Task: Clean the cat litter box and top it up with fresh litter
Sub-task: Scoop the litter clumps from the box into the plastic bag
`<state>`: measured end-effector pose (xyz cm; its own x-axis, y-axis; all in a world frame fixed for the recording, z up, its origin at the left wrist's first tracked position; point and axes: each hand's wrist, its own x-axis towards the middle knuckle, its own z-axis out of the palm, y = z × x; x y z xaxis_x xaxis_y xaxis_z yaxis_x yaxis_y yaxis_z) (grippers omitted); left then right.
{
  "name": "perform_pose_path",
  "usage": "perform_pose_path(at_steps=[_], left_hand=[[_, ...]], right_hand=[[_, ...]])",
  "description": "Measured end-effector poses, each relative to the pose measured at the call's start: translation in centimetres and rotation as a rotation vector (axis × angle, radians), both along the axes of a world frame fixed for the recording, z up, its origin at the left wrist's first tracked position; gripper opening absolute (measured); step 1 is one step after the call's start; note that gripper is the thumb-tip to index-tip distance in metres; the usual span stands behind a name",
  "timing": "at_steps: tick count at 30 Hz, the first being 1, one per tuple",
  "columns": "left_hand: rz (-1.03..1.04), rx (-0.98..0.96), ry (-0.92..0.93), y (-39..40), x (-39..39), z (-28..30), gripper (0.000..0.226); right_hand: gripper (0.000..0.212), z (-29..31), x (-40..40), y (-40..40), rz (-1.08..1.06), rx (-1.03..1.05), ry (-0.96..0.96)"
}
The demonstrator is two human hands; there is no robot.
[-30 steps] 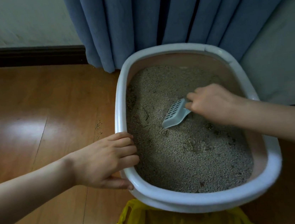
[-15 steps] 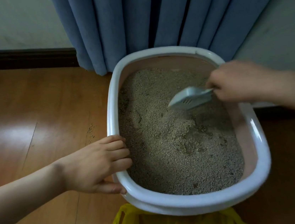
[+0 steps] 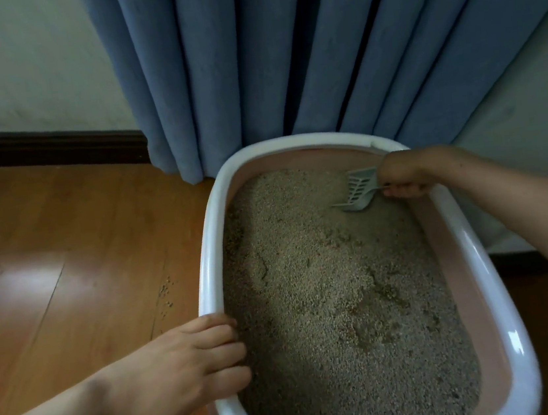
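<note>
One oval litter box (image 3: 207, 250) sits on a glossy wooden floor (image 3: 49, 269), seen from above, its far end close to a blue curtain (image 3: 281, 51) that hangs in deep, soft folds. The box has a smooth, rounded white plastic rim and pale pink inner walls, and it is filled with coarse, sandy grey-beige litter (image 3: 329, 304) whose surface is uneven, with shallow dips and ridges. Two bare hands are in view. The left hand (image 3: 172, 375) holds the near left side of the rim: its fingers (image 3: 212, 332) lie over the top of the rim with their tips at the edge of the litter, while the thumb reaches under the outside. The right hand (image 3: 403, 174) is at the far right corner of the box, fingers curled tightly around the handle of one small pale grey-green plastic scoop (image 3: 356, 190). The scoop has a slotted bottom and raised sides (its handle is mostly hidden inside the fist), and its front edge tilts down towards the litter; whether it touches the surface cannot be told. A few loose grains (image 3: 165, 293) lie scattered on the floorboards just left of the box. A dark baseboard (image 3: 44, 147) runs along a pale wall (image 3: 16, 59).
</note>
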<state>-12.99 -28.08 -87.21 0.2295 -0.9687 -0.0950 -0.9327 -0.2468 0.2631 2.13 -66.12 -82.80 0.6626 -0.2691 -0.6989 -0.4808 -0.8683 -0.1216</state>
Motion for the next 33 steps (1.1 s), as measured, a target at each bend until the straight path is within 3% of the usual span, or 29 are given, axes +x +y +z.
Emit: perform_pose_path(at_steps=[3,6,14,19,23,25,29,33], left_hand=[[-0.029,-0.05,0.019,-0.1,0.5,-0.1,0.038],[-0.005,-0.046,0.063,-0.3,0.4,0.0,0.04],[0.017,-0.033,0.065,-0.3,0.3,0.5,0.048],[0.008,-0.047,0.041,-0.5,0.2,0.6,0.048],[0.013,-0.023,0.035,-0.6,0.0,0.8,0.046],[0.016,-0.013,0.027,-0.6,-0.1,1.0,0.045],[0.025,-0.016,0.012,-0.5,-0.3,1.0,0.044],[0.028,-0.022,-0.008,-0.4,-0.6,1.2,0.043]], right_hand=[[0.029,0.1,1.7,1.6,0.073,0.075,0.036],[0.027,-0.6,3.0,4.0,0.296,0.026,-0.129],[0.006,0.1,4.3,11.9,0.777,-0.247,-0.268],[0.019,0.7,4.0,15.0,0.963,-0.427,-0.288],[0.031,1.8,2.1,17.2,1.282,-0.579,-0.398],[0.023,2.0,0.4,18.9,1.49,-0.659,-0.443],[0.019,2.1,-2.0,19.1,1.741,-0.557,-0.538],[0.017,1.9,-4.1,14.7,1.793,-0.356,-0.666]])
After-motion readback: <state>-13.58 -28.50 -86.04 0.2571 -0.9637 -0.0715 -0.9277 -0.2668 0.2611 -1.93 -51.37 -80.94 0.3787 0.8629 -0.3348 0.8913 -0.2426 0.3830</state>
